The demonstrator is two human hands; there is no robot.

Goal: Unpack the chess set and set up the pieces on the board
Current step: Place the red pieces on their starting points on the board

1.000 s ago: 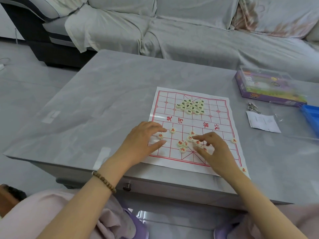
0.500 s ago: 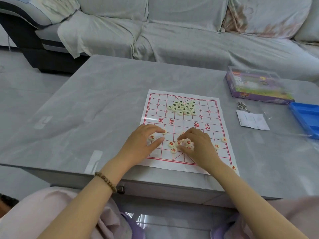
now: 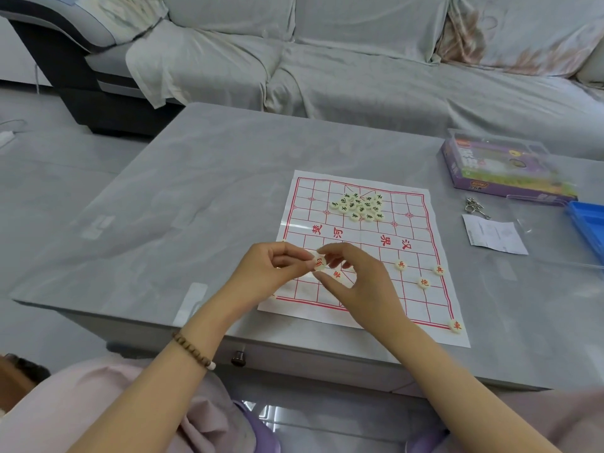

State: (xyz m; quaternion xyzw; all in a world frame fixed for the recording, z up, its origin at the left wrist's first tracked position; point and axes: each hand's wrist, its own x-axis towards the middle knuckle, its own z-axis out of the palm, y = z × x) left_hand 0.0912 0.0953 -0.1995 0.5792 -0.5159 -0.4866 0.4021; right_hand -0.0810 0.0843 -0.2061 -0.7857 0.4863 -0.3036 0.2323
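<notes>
A white paper chess board [image 3: 421, 243] with red grid lines lies on the grey table [image 3: 212, 197]. A heap of several cream pieces with dark characters [image 3: 358, 206] sits on its far half. Red-marked pieces stand on the near half: two [image 3: 400, 264] [image 3: 439, 270] in a row, one [image 3: 424, 282] below them, one [image 3: 456, 325] at the near right corner. My left hand [image 3: 271, 273] and my right hand [image 3: 362, 282] meet above the near left part of the board, both pinching one red-marked piece [image 3: 318, 262]. Another piece [image 3: 336, 274] shows under the fingers.
A purple game box [image 3: 503, 168] stands at the back right, with a metal ring puzzle [image 3: 474, 206], a paper slip [image 3: 495, 235] and a blue tray [image 3: 588, 223] near it. A covered sofa [image 3: 359, 60] is behind the table.
Both hands have lifted off the board and come together on one red-marked piece held above it. The loose red pieces on the near half are now partly hidden.
</notes>
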